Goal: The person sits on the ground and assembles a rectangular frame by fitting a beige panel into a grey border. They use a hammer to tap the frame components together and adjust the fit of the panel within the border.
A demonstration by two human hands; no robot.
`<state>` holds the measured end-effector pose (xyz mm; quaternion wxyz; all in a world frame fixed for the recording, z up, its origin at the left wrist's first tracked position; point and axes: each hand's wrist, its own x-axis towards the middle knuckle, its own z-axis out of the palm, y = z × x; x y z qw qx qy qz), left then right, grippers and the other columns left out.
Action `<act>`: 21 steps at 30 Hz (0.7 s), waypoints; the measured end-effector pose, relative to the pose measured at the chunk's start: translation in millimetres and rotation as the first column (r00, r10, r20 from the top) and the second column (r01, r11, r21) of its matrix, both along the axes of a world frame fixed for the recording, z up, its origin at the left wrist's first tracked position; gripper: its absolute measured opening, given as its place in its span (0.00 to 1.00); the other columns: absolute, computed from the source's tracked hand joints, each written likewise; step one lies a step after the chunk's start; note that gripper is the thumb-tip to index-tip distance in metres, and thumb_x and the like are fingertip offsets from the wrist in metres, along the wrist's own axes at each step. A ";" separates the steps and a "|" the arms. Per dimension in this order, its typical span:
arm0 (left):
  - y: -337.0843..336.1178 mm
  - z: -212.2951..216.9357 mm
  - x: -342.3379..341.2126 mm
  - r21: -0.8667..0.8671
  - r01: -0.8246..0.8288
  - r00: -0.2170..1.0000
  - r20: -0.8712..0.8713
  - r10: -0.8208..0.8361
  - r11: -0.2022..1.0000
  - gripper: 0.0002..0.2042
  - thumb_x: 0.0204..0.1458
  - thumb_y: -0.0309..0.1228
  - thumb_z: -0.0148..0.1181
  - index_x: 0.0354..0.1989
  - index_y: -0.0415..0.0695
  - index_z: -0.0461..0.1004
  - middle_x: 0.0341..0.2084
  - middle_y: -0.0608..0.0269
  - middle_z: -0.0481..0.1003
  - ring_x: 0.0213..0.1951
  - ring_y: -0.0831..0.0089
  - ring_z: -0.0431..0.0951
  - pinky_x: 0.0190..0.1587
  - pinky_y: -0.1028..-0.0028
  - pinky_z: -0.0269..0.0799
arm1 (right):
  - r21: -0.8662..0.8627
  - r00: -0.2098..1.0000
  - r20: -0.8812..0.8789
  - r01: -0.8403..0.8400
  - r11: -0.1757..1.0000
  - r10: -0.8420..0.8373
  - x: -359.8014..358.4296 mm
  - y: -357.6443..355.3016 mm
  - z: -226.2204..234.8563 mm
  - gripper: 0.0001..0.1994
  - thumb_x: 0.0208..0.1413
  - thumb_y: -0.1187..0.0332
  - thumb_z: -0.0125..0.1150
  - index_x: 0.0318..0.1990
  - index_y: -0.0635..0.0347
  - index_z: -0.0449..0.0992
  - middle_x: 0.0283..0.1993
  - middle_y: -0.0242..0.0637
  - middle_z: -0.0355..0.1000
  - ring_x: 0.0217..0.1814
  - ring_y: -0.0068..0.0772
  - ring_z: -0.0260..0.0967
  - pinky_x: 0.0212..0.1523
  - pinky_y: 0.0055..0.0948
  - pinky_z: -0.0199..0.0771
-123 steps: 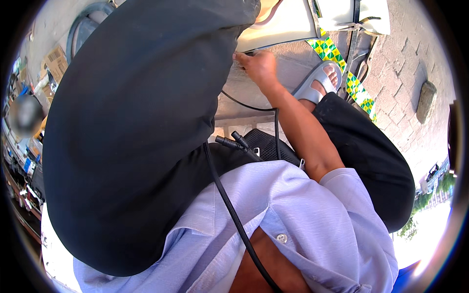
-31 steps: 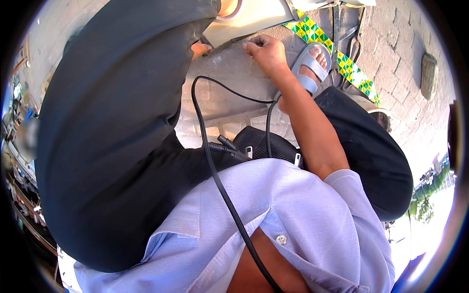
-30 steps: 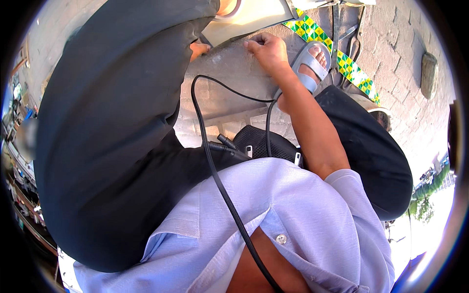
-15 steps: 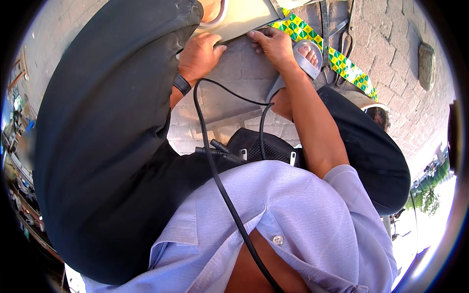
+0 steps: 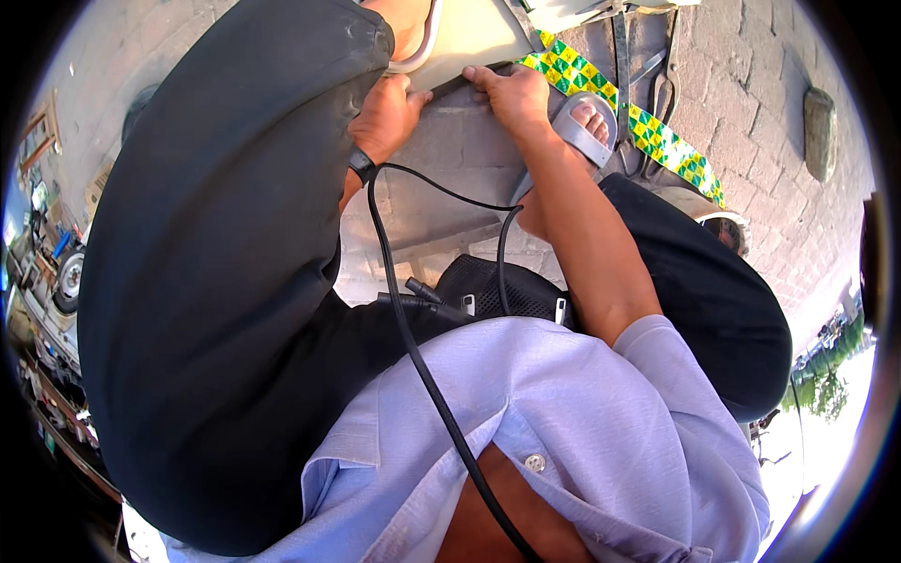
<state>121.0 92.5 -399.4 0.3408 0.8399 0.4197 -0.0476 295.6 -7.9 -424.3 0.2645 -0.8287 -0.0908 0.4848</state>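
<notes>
A dark, narrow strip (image 5: 452, 91) stretches between my two hands along the near edge of a cream-coloured panel (image 5: 474, 38). My left hand (image 5: 387, 117) is closed on its left end, thumb pointing right; a dark band is round that wrist. Thumb and bent fingers of my right hand (image 5: 516, 97) pinch the strip nearer its right end. What the strip is made of, and whether it is joined to the panel, I cannot tell. At the top, a bare foot (image 5: 399, 26) in a light sandal rests by the panel's left side.
A yellow and green checked strip (image 5: 671, 141) runs over the paving right of my sandalled right foot (image 5: 591, 127). Long-handled metal shears or tongs (image 5: 664, 94) lie across it. Farther right is a worn oblong block (image 5: 819, 136). A black cable (image 5: 413, 328) hangs before me.
Both hands have closed in on the panel's edge, and the dark strip now shows plainly between them. My left hand has shifted slightly right, my right hand slightly left. The view has tilted a little.
</notes>
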 end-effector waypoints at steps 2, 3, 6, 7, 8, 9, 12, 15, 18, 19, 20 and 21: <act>-3.4 3.3 -0.5 0.059 -0.016 1.000 -0.016 0.017 0.998 0.17 0.51 0.41 0.65 0.23 0.38 0.73 0.25 0.47 0.77 0.30 0.47 0.77 0.34 0.56 0.71 | -0.006 1.000 0.000 -0.007 1.000 0.007 -0.5 4.3 3.2 0.22 0.43 0.52 0.76 0.29 0.67 0.80 0.24 0.37 0.78 0.24 0.29 0.74 0.33 0.29 0.75; -6.1 3.5 -2.2 0.089 -0.024 0.999 -0.023 0.026 0.996 0.18 0.51 0.42 0.65 0.22 0.38 0.72 0.25 0.47 0.77 0.30 0.47 0.77 0.33 0.56 0.71 | -0.005 1.000 -0.012 -0.010 1.000 0.009 -2.0 4.5 2.6 0.22 0.43 0.53 0.76 0.29 0.68 0.80 0.24 0.37 0.78 0.24 0.28 0.74 0.33 0.28 0.75; -4.7 6.2 -7.0 0.116 0.054 0.999 -0.006 -0.053 0.992 0.17 0.51 0.42 0.65 0.24 0.38 0.74 0.27 0.45 0.77 0.32 0.47 0.77 0.35 0.56 0.71 | 0.075 0.994 -0.110 0.018 0.997 -0.010 3.0 -3.5 9.8 0.22 0.44 0.55 0.76 0.32 0.69 0.80 0.25 0.38 0.78 0.24 0.28 0.74 0.31 0.27 0.75; -1.3 7.1 -6.1 0.095 0.071 0.997 0.019 -0.074 0.993 0.16 0.52 0.41 0.65 0.25 0.38 0.75 0.26 0.47 0.77 0.31 0.49 0.78 0.35 0.58 0.72 | 0.117 0.988 -0.154 0.038 0.992 -0.019 7.9 -4.6 6.2 0.22 0.45 0.56 0.76 0.33 0.70 0.80 0.25 0.39 0.78 0.24 0.27 0.74 0.31 0.27 0.75; 1.5 10.3 -6.0 0.075 0.089 0.995 0.042 -0.093 0.993 0.15 0.53 0.40 0.64 0.27 0.38 0.75 0.26 0.48 0.78 0.31 0.51 0.78 0.35 0.60 0.72 | 0.135 0.983 -0.180 0.051 0.990 -0.027 12.8 -6.0 1.7 0.22 0.45 0.56 0.76 0.34 0.70 0.80 0.25 0.39 0.78 0.24 0.27 0.74 0.30 0.26 0.74; 4.6 13.2 -7.7 0.056 0.108 0.992 0.065 -0.111 0.993 0.14 0.53 0.39 0.64 0.28 0.38 0.76 0.26 0.49 0.78 0.30 0.54 0.78 0.35 0.61 0.72 | 0.153 0.978 -0.206 0.065 0.986 -0.032 18.3 -7.3 -2.5 0.22 0.45 0.57 0.76 0.36 0.71 0.79 0.25 0.38 0.78 0.24 0.26 0.74 0.29 0.26 0.74; 16.6 13.3 -58.3 -0.184 -0.026 0.983 0.177 0.059 0.983 0.13 0.52 0.36 0.66 0.38 0.38 0.78 0.34 0.50 0.79 0.38 0.57 0.79 0.43 0.63 0.72 | 0.192 0.953 -0.300 0.102 0.976 -0.041 31.1 -17.1 0.4 0.20 0.48 0.62 0.75 0.39 0.73 0.78 0.30 0.41 0.78 0.28 0.28 0.75 0.30 0.25 0.76; 78.0 58.9 -98.8 -0.353 0.002 0.986 -0.153 -0.060 0.936 0.13 0.53 0.36 0.64 0.40 0.38 0.78 0.35 0.50 0.80 0.39 0.60 0.80 0.43 0.66 0.73 | 0.177 0.883 -0.420 0.307 0.935 -0.210 50.6 -34.2 -5.5 0.17 0.51 0.68 0.72 0.43 0.74 0.78 0.39 0.44 0.78 0.36 0.31 0.77 0.33 0.26 0.81; 139.1 183.4 -98.0 -0.145 0.020 0.838 -0.538 -0.096 0.989 0.14 0.55 0.36 0.63 0.42 0.38 0.78 0.35 0.51 0.81 0.39 0.62 0.81 0.44 0.68 0.73 | 0.225 0.825 -0.531 0.359 0.906 -0.195 55.8 -29.6 -5.5 0.17 0.52 0.69 0.71 0.45 0.74 0.77 0.39 0.44 0.78 0.37 0.32 0.78 0.34 0.26 0.81; 167.5 199.2 -88.9 -0.065 0.052 0.837 -0.542 -0.079 0.997 0.14 0.55 0.36 0.63 0.43 0.38 0.78 0.36 0.51 0.81 0.39 0.63 0.82 0.44 0.69 0.74 | 0.225 0.816 -0.541 0.373 0.900 -0.203 56.3 -30.0 -3.4 0.17 0.52 0.69 0.71 0.45 0.74 0.77 0.39 0.44 0.78 0.38 0.32 0.78 0.35 0.27 0.81; 196.6 210.4 -77.3 0.030 0.088 0.866 -0.497 -0.061 0.996 0.15 0.55 0.37 0.62 0.44 0.38 0.78 0.36 0.51 0.81 0.39 0.64 0.82 0.44 0.70 0.74 | 0.225 0.806 -0.552 0.389 0.893 -0.213 57.3 -30.4 -1.1 0.17 0.53 0.69 0.71 0.45 0.74 0.77 0.39 0.44 0.79 0.38 0.32 0.79 0.35 0.27 0.82; 212.5 216.2 -63.3 0.093 0.134 0.897 -0.435 -0.081 0.987 0.15 0.56 0.37 0.61 0.43 0.37 0.78 0.34 0.50 0.81 0.37 0.62 0.82 0.43 0.68 0.75 | 0.225 0.799 -0.563 0.396 0.890 -0.214 59.4 -27.4 0.0 0.17 0.53 0.69 0.71 0.44 0.74 0.78 0.39 0.44 0.79 0.39 0.33 0.79 0.36 0.27 0.82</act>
